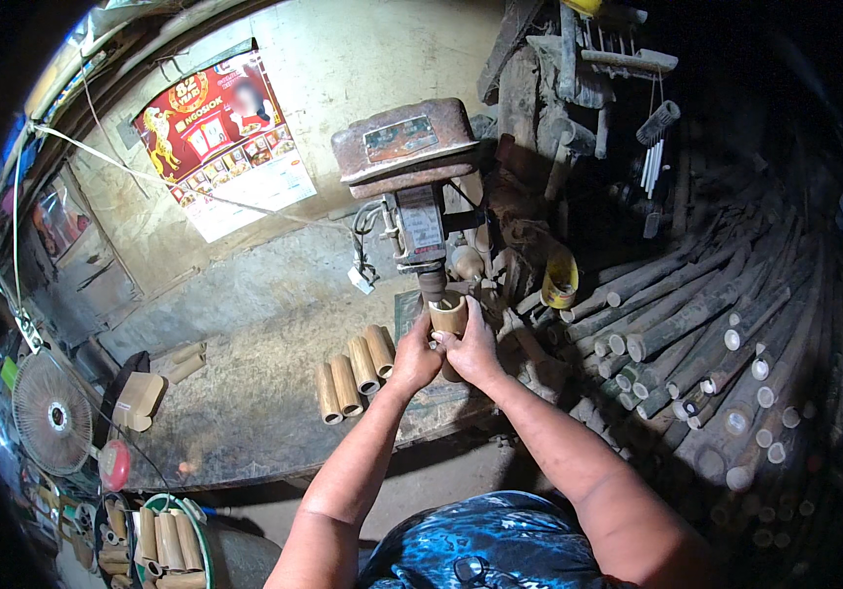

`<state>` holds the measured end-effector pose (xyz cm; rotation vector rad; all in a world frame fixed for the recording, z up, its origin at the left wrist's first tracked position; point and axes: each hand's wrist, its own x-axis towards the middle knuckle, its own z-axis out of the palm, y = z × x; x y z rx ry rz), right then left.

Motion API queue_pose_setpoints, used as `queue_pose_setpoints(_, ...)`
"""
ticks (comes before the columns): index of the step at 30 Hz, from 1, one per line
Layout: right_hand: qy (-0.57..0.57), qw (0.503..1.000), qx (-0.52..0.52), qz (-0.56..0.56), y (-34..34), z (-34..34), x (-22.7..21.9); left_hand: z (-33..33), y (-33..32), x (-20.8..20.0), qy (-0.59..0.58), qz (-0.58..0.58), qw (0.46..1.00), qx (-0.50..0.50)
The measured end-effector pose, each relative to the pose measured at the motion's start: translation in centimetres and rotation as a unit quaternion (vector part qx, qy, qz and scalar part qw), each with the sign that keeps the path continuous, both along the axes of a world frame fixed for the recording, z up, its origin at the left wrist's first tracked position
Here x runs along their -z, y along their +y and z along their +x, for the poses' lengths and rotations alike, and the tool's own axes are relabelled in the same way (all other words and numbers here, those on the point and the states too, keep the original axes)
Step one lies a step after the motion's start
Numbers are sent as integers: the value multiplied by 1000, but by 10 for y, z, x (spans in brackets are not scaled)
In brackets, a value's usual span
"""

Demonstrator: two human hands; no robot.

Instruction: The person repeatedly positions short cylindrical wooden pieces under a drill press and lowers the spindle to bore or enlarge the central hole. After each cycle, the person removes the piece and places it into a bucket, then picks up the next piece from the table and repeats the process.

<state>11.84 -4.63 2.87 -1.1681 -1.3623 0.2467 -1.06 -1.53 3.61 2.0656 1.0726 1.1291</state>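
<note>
Both my hands grip a short bamboo tube [449, 316] under the spindle of a rusty drill press [407, 147]. My left hand [415, 355] closes round its left side, and my right hand [473, 346] holds the right side, thumbs near each other at the front. The tube's near rim dips in a curved cut. The press's chuck [431, 283] comes down at the tube's far side; whether it touches the tube I cannot tell. Left of my left hand, several cut bamboo tubes [347, 383] lie side by side on the wooden workbench [245, 412].
Long bamboo poles [677, 324] are piled at the right. A yellow container [560, 278] hangs beside the press. On the left stand a fan [52, 407] and an open cardboard box [138, 401]; below, a green-rimmed bucket [208, 550] holds bamboo pieces. A calendar [225, 147] hangs on the wall.
</note>
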Motion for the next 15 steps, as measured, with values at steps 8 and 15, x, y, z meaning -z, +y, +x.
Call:
queue_pose_setpoints(8, 19, 998, -21, -57, -18, -3, -11, 0, -8, 4, -26, 20, 999, 10)
queue_pose_setpoints(15, 5, 998, -41, -53, 4, -18, -16, -21, 24, 12, -66, 11, 997, 29)
